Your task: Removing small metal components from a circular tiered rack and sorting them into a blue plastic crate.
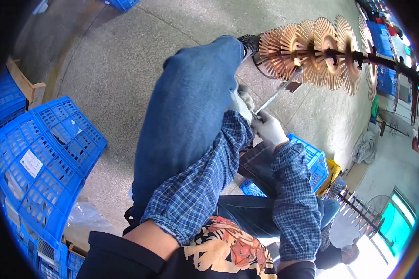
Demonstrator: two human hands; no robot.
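My left hand (240, 103), in a white glove, is curled beside the knee, and its fingers are partly hidden by the hand itself. Close against it, my right hand (270, 129), gloved too, pinches the lower end of a thin shiny metal strip (275, 96). That strip slants up and right toward a dark rack pole (358, 58) hung with several round, pleated, fan-like coppery metal pieces (326, 51). What my left fingers hold is too small to make out. Blue checked sleeve covers are on both forearms.
Stacked blue plastic crates (46, 158) stand at the left, by a wooden frame (31, 88). Another blue crate (312, 158) is right of my right forearm, with a yellow bag (331, 174) behind it. A person (337, 251) sits at the lower right, near a standing fan (379, 209).
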